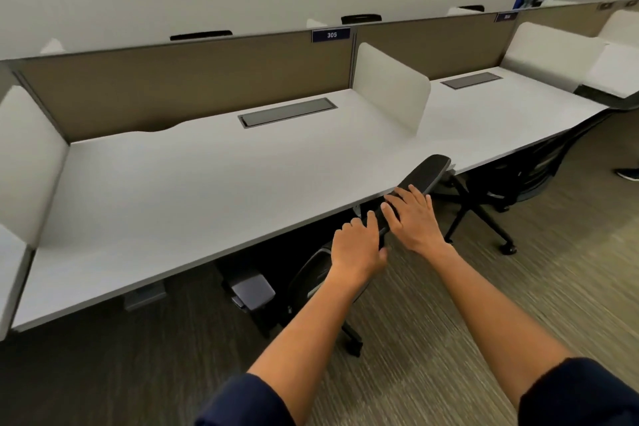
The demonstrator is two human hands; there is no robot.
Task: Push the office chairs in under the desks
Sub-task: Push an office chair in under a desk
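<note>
A black office chair (427, 174) sits tucked against the front edge of the white desk (193, 183) labelled 305; its seat is hidden under the desktop and one armrest (252, 290) shows below. My left hand (358, 247) grips the lower part of the chair's back top edge. My right hand (413, 218) lies flat on the same edge, fingers spread. A second black mesh chair (529, 169) stands pushed under the neighbouring desk (501, 114) to the right.
White side dividers (390, 85) and a tan back panel (186, 93) bound each desk. Grey cable hatches (287, 111) sit in the desktops. Carpet (518, 287) lies open behind the chairs. Another person's shoe (627, 174) shows at the right edge.
</note>
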